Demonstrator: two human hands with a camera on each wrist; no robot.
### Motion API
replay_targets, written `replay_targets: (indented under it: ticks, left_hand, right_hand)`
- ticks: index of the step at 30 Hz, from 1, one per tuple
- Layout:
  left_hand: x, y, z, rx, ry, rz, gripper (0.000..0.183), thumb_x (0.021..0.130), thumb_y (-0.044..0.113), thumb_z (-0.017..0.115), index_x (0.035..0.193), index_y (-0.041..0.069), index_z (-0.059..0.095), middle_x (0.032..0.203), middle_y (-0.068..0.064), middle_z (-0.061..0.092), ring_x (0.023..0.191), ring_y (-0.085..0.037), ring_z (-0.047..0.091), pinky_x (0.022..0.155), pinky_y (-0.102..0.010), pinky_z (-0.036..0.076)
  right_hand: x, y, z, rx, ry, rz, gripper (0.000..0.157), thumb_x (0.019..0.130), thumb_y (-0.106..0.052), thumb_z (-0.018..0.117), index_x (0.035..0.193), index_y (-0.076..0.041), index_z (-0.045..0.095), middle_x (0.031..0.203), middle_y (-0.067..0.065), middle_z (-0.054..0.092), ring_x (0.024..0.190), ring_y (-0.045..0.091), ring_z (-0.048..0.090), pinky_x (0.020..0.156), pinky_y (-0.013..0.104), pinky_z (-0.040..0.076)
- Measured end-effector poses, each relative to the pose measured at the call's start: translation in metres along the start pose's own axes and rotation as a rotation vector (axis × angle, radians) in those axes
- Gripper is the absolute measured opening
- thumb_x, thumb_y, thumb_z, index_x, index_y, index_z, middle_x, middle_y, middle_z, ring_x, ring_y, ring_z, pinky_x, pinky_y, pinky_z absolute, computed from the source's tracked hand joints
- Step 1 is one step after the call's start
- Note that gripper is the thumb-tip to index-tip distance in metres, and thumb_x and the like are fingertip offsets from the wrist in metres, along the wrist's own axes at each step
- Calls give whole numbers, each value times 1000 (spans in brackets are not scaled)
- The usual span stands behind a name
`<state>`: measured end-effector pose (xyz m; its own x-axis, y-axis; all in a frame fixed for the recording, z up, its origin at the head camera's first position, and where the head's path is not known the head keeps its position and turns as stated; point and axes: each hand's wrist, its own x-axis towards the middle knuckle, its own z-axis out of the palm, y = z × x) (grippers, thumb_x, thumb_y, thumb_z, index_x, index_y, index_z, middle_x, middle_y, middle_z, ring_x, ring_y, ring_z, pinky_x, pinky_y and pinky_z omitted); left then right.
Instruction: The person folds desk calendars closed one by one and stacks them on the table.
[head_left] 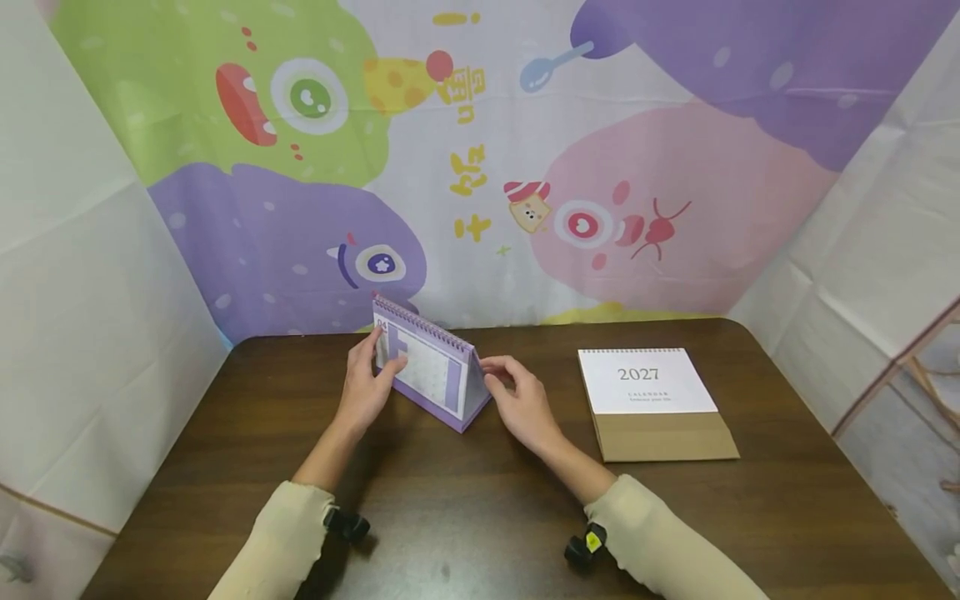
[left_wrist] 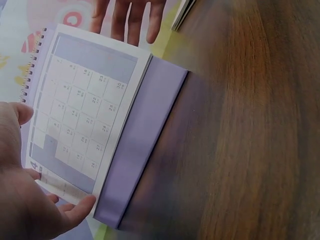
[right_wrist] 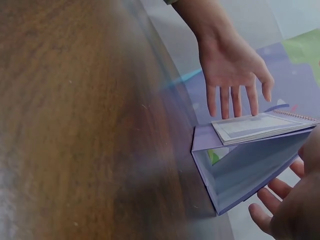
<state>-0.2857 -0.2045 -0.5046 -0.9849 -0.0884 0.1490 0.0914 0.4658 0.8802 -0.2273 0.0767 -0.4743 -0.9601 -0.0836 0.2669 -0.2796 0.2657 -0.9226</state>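
A purple spiral-bound desk calendar (head_left: 423, 367) stands as a tent on the table, its April page facing front left. My left hand (head_left: 365, 387) is at its left end; in the left wrist view the fingertips of this hand (left_wrist: 25, 185) touch the page's edge, and the thumb lies near the rings. At the right end is my right hand (head_left: 527, 408), beside the hollow side of the stand. In the right wrist view the fingers of this hand (right_wrist: 295, 205) are spread behind the back panel, lightly bent; whether they touch it is unclear.
To the right on the brown table (head_left: 465, 517) lies a second desk calendar (head_left: 636, 383), white with a tan base and marked 2027. A cartoon-printed cloth (head_left: 480, 283) hangs behind the table's far edge. White cloth walls (head_left: 90, 267) flank both sides.
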Motion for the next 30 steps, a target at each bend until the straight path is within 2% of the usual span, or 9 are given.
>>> replay_targets:
  ticks: [3,7,10,16,19,23,25,27,30]
  left_hand:
    - [7,-12,3,65,13,8,89,106,61,66,180,28,31,181,-17,33,159,-37,44,132,-56,39]
    - [10,-18,4,63,15,12,92,104,65,66,180,28,30,182,-15,33,159,-34,46,132,-55,39]
    - [13,-20,4,23,-14,10,93,103,62,69,181,28,28,185,-15,28,163,-37,41,134,-61,36]
    - [28,-43,11,61,3,19,92,103,62,73,180,38,28,184,-10,31,166,-32,40,133,-57,38]
    - [26,-42,10,64,14,63,93,104,61,72,180,32,27,185,-14,30,167,-38,39,134,-61,38]
    - [6,-8,1,4,22,146,95,103,56,72,180,21,30,184,-23,27,165,-49,37,126,-70,45]
    - [-4,8,-3,-4,32,202,93,103,52,74,179,17,32,184,-26,24,166,-50,35,122,-67,51]
    - [-15,28,-8,7,24,230,91,104,42,74,179,14,32,184,-29,20,168,-53,31,121,-70,51]
    - [-26,48,-11,75,29,276,85,105,34,72,177,11,33,185,-31,18,170,-56,26,129,-74,41]
  right_hand:
    - [-3,-1,0,-7,-7,-10,24,110,-6,65,131,-2,77,131,20,81,126,37,76,111,51,64]
    - [-5,-3,1,-17,-17,-13,22,110,-6,66,129,-4,78,130,19,82,124,34,77,108,45,64]
    - [-6,-4,1,-26,-26,-15,22,110,-7,67,129,-5,79,129,18,82,121,32,76,106,41,61]
    - [-7,-5,-3,-59,-51,-38,22,110,-8,67,129,-6,79,129,19,83,121,32,77,105,37,60]
    - [-7,-6,-7,-85,-65,-56,24,111,-9,67,132,-6,78,133,18,83,125,33,78,108,42,62]
    - [-7,-6,-13,-105,-93,-82,29,113,-11,66,140,-6,76,140,16,81,132,34,77,114,51,62]
    - [-8,-5,-17,-107,-112,-88,32,113,-12,65,144,-7,74,143,16,79,136,34,75,117,53,60]
    - [-9,-5,-20,-108,-134,-93,35,114,-13,65,147,-7,72,146,16,78,139,34,74,119,53,59]
    - [-11,-4,-24,-112,-164,-106,36,115,-14,64,150,-8,71,149,16,77,141,34,73,120,53,59]
